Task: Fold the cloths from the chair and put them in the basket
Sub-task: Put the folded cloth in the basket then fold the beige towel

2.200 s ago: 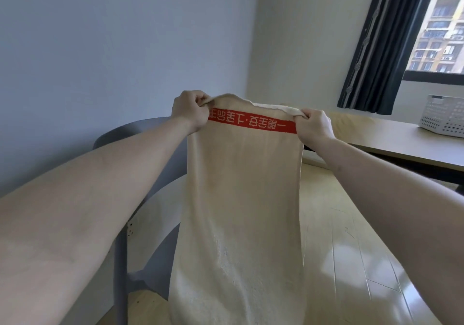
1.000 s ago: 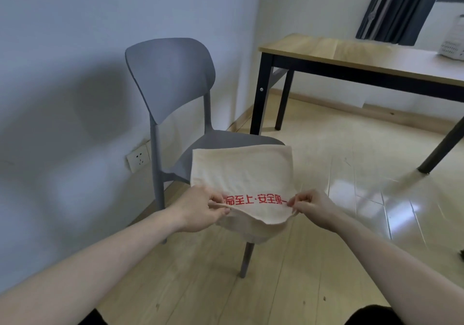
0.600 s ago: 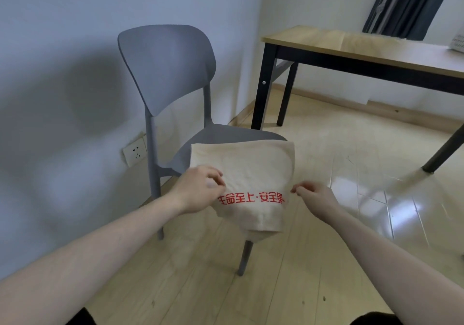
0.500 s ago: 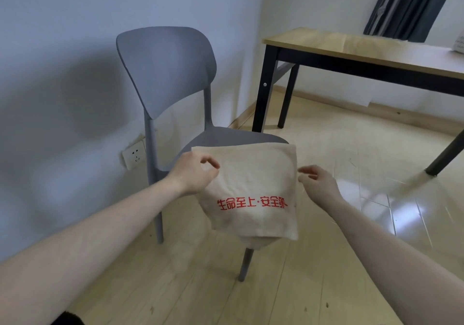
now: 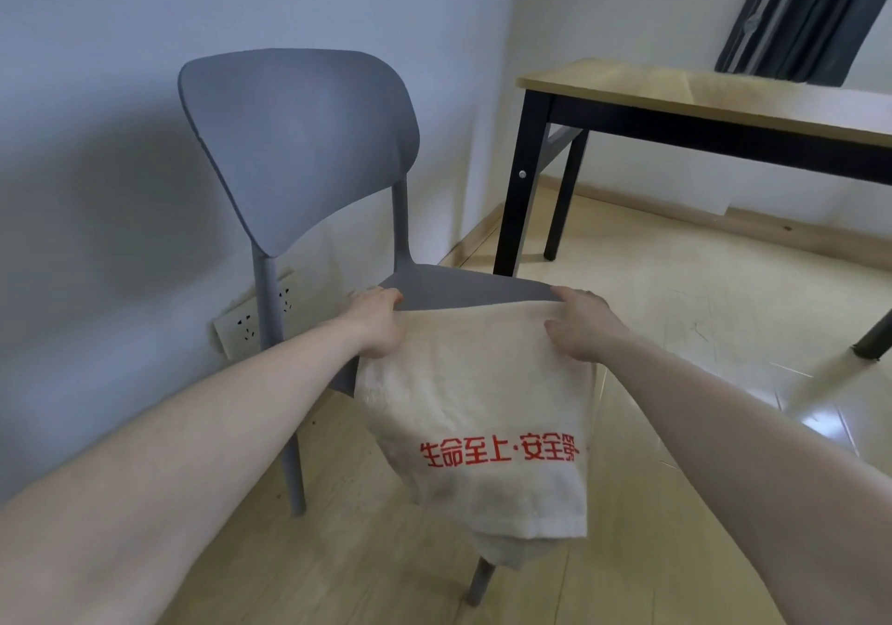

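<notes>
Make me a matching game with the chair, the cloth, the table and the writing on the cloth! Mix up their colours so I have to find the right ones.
Things:
1. chair
2. cloth
3. table
4. writing on the cloth

Colours:
A. red
B. wooden top, black legs
C. grey
D. cream

Right pairs: 1-C, 2-D, 3-B, 4-A
</notes>
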The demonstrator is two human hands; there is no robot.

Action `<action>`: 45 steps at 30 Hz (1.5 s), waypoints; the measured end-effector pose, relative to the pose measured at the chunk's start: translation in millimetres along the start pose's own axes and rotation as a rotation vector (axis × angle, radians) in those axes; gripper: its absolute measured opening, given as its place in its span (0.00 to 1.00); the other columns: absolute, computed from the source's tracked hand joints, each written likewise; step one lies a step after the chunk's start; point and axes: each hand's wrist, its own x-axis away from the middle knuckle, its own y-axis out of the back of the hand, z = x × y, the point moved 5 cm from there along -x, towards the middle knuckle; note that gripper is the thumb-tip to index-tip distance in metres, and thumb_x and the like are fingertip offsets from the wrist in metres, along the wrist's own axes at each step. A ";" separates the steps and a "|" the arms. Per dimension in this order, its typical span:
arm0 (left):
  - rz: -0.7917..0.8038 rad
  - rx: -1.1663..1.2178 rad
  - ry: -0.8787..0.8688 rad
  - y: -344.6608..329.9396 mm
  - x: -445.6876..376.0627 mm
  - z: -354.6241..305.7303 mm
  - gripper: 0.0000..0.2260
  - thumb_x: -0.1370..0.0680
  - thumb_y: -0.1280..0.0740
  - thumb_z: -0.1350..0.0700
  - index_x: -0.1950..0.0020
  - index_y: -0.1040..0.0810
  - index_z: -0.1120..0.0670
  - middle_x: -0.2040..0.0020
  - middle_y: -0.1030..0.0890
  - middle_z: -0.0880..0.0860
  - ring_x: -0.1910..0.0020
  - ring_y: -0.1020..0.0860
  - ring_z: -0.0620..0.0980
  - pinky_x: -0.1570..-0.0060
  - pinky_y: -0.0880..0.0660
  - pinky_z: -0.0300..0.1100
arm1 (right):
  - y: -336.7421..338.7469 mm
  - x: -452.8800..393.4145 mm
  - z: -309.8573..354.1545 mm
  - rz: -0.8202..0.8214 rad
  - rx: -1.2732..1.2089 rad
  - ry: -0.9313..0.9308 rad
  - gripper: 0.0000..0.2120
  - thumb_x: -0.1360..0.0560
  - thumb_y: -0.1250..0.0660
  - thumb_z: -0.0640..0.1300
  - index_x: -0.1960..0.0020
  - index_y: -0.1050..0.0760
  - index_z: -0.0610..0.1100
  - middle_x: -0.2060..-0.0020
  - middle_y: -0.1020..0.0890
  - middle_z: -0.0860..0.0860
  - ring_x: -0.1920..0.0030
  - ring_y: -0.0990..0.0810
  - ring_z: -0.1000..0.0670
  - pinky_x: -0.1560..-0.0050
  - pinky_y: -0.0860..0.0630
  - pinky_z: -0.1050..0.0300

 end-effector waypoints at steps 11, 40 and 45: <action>-0.154 -0.058 -0.045 1.1 -9.3 -4.3 0.07 0.25 0.38 0.57 0.56 0.22 0.48 0.56 0.22 0.49 0.42 0.25 0.59 0.47 0.33 0.47 | -0.7 -16.6 -3.3 -0.090 0.150 -0.012 0.14 0.21 0.41 0.42 0.39 0.22 0.48 0.44 0.19 0.45 0.39 0.28 0.40 0.46 0.28 0.49; -0.595 0.394 0.014 123.0 64.3 -12.9 0.10 0.21 0.37 0.60 0.50 0.17 0.49 0.50 0.15 0.52 0.53 0.22 0.54 0.54 0.24 0.44 | 108.3 58.0 30.6 -0.510 -0.213 0.090 0.11 0.23 0.31 0.36 0.53 0.14 0.50 0.55 0.15 0.51 0.52 0.18 0.48 0.55 0.19 0.53; -0.605 0.500 0.051 148.3 54.7 -31.2 0.11 0.21 0.38 0.60 0.48 0.16 0.50 0.46 0.15 0.54 0.46 0.19 0.57 0.49 0.23 0.44 | 123.2 46.2 37.4 -0.498 -0.361 0.022 0.10 0.23 0.32 0.34 0.49 0.15 0.44 0.49 0.17 0.46 0.47 0.20 0.45 0.51 0.22 0.53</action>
